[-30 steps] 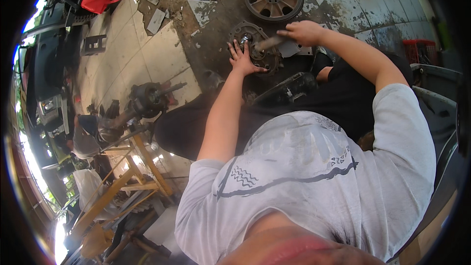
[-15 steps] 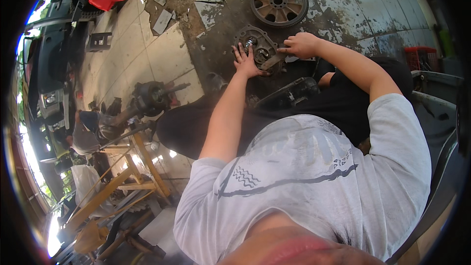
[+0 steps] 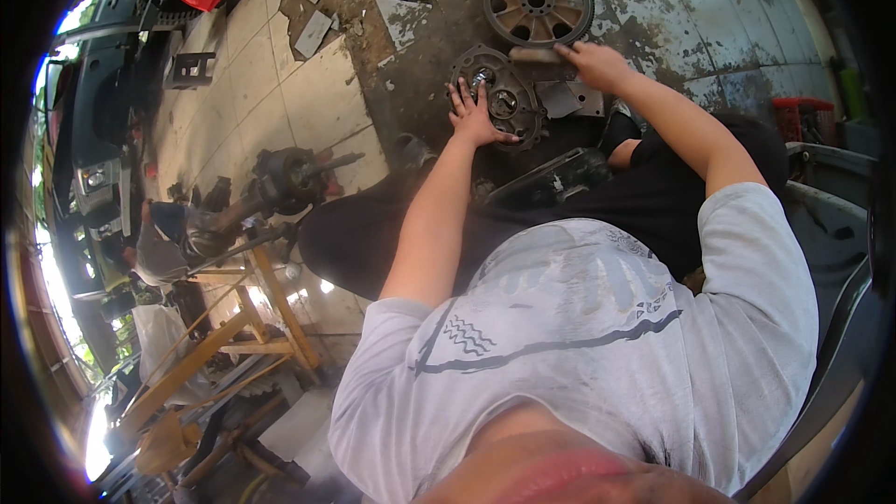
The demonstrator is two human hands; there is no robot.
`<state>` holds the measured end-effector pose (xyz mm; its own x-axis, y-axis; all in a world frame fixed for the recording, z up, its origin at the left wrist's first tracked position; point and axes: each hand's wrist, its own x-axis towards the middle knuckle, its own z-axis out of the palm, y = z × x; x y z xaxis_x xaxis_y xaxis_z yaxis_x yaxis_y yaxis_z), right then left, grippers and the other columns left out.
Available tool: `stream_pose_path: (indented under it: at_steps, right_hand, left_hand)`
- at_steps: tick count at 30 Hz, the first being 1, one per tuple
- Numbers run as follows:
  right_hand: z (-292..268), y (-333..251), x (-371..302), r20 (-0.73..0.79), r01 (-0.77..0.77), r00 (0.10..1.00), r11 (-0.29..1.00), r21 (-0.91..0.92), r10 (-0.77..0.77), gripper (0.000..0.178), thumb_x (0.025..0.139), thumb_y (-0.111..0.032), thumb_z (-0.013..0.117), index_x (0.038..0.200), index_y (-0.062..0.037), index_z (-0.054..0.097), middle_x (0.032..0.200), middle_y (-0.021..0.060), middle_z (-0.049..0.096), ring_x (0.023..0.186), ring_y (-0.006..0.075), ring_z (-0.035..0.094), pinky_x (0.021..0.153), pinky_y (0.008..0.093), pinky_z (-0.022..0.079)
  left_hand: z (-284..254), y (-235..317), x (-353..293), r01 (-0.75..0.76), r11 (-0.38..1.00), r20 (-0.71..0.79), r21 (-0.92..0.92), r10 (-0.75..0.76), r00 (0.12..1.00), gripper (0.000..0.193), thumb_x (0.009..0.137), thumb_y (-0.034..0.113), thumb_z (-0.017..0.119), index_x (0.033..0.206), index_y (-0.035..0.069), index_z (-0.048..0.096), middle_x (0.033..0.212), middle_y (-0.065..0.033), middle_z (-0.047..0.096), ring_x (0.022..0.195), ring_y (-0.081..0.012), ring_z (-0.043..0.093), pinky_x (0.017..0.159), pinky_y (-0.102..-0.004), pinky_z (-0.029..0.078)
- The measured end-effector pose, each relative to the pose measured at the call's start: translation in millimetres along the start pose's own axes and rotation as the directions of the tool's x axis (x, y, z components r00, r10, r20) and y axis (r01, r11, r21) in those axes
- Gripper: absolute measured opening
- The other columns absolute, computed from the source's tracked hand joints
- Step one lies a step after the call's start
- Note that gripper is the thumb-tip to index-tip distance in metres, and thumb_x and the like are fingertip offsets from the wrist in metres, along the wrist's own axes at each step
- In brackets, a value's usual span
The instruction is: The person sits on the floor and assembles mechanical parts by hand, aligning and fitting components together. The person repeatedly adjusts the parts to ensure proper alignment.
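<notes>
My left hand [image 3: 474, 121] lies with its fingers spread on a round, greasy metal housing [image 3: 530, 101] with holes and shiny parts inside it. It presses on the near left part of the rim. Up and to the right, my right hand [image 3: 595, 65] is closed on one end of a flat brownish strip [image 3: 537, 54], blurred, whose exact kind I cannot make out. The strip is held over the housing's far edge, just below a toothed flywheel [image 3: 539, 2] lying flat on the floor. Beside the housing, on its right, is a grey metal plate [image 3: 563, 100].
A dark oblong metal part [image 3: 551, 177] lies close to my legs. To the left are a greasy shaft assembly [image 3: 289, 177] and a yellow wooden frame [image 3: 271, 303]. Broken tiles [image 3: 313, 33] lie beyond. A red crate [image 3: 803, 117] and a grey bin [image 3: 831, 210] stand at right.
My right hand has swung the strip away from me, off the near right part of the housing to its far edge. My left hand stays on the housing.
</notes>
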<state>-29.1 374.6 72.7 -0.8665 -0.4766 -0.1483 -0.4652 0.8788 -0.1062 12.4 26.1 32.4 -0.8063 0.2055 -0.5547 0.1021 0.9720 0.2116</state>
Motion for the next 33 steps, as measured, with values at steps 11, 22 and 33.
stream_pose_path:
  at_steps: [11, 22, 33]
  right_hand:
    - [-9.3, -17.0, -1.3, -0.037, -0.02, 0.999, 0.999, 0.029, 0.021, 0.06, 0.101, -0.031, 0.065, 0.158, -0.0207, 0.049, 0.115, 0.0107, 0.066, 0.105, 0.0315, 0.069, 0.082, 0.0463, 0.06]
    - [-9.1, -13.2, -2.8, 0.086, 0.212, 0.972, 0.974, 0.074, -0.218, 0.06, 0.1, -0.032, 0.065, 0.157, -0.0232, 0.051, 0.116, 0.0099, 0.066, 0.108, 0.0308, 0.069, 0.087, 0.0467, 0.059]
    - [-14.8, -19.3, 1.2, 0.14, 0.514, 0.852, 0.857, -0.038, -0.504, 0.06, 0.1, -0.027, 0.063, 0.158, -0.0244, 0.049, 0.11, 0.0097, 0.065, 0.105, 0.0324, 0.07, 0.084, 0.046, 0.06]
  left_hand:
    - [4.7, -2.3, 2.7, 0.002, 1.0, -0.008, -0.007, -0.002, 1.0, 0.174, 0.043, 0.078, 0.095, 0.173, 0.021, -0.006, 0.173, -0.0216, -0.03, 0.158, -0.0443, -0.032, 0.122, -0.0739, 0.016]
    - [5.1, -1.8, 2.5, 0.0, 1.0, -0.007, -0.002, 0.0, 1.0, 0.173, 0.044, 0.078, 0.095, 0.173, 0.021, -0.006, 0.174, -0.0213, -0.029, 0.158, -0.0444, -0.031, 0.122, -0.0732, 0.016]
    - [6.2, -4.7, 2.3, -0.006, 1.0, -0.009, -0.003, 0.006, 1.0, 0.173, 0.043, 0.078, 0.095, 0.173, 0.021, -0.004, 0.174, -0.0212, -0.029, 0.158, -0.0447, -0.032, 0.122, -0.0738, 0.016]
